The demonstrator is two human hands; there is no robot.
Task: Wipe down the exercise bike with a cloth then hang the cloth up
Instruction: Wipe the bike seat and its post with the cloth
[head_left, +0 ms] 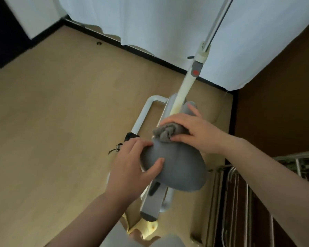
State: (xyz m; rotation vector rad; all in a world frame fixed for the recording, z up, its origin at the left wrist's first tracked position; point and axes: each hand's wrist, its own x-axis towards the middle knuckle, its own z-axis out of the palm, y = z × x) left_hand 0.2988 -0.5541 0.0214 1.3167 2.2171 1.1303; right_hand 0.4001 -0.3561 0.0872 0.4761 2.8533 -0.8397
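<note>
Two hands are on the grey saddle (177, 168) of the exercise bike (185, 86). The left hand (132, 168) grips the saddle's left flank: its fingers (141, 144) curl over the upper edge near the nose, and the thumb presses the top surface just below them. The right hand (194, 129) holds a bunched grey cloth (165, 133) against the saddle's narrow front end. The cloth lies under the palm, between the right fingers above and the right thumb below, with its crumpled end protruding just beyond the fingertips, close to the left fingertips but apart from them. Beyond the right fingers the bike's cream post rises toward a white curtain (150, 20). The bike's white base frame rests on a tan wooden floor (52, 104). A metal rack (239, 202) stands under the right forearm.
</note>
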